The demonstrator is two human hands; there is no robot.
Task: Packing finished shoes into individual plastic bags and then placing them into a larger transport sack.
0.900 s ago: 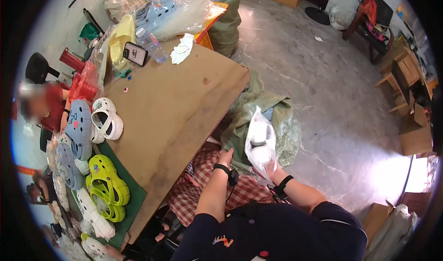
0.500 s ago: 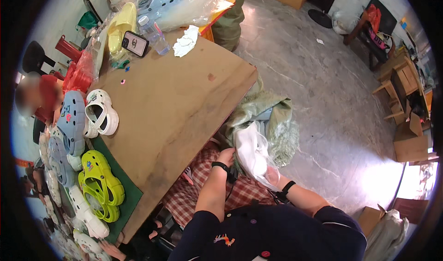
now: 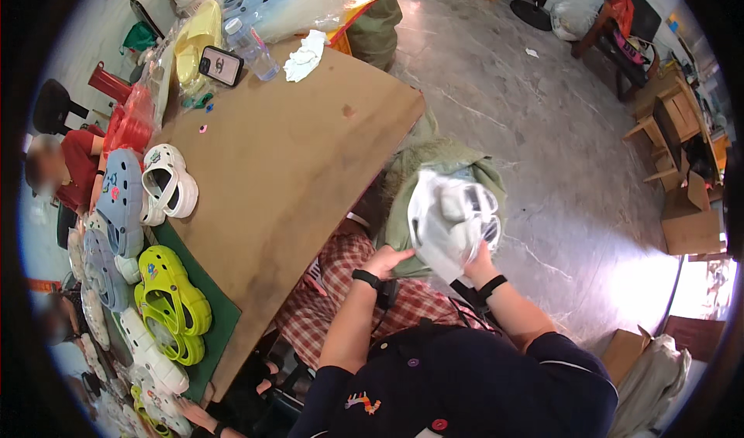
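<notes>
Raised since the earlier frames, the clear plastic bag [image 3: 453,225] now sits higher in front of the person, over the open green sack [image 3: 434,174] on the floor beside the surface [image 3: 287,174]. Pale, whitish clogs show through the bag, though how many cannot be told.

The right hand [image 3: 479,258] grips the bag from below, fingers closed on the plastic, with a dark band on the wrist. The left hand [image 3: 389,260] rests near the bag's lower left edge against the sack, fingers loosely curled; whether it pinches the plastic cannot be told. It wears a dark watch.

The person sits at the corner of a brown wooden surface, wearing a dark top and red checked trousers.

Along the left edge of the surface lies a row of foam clogs: a white pair [image 3: 167,184], a pale blue clog [image 3: 120,201] beside it, and a lime green pair [image 3: 172,302] on a dark green mat [image 3: 221,329]. More clogs trail toward the lower left.

At the far end of the surface lie a phone [image 3: 221,65], a clear plastic bottle [image 3: 252,49], a crumpled white cloth [image 3: 304,55] and a yellow clog [image 3: 195,39], with clear bags heaped behind them.

Another person in a red top [image 3: 77,167] sits at the left side.
</notes>
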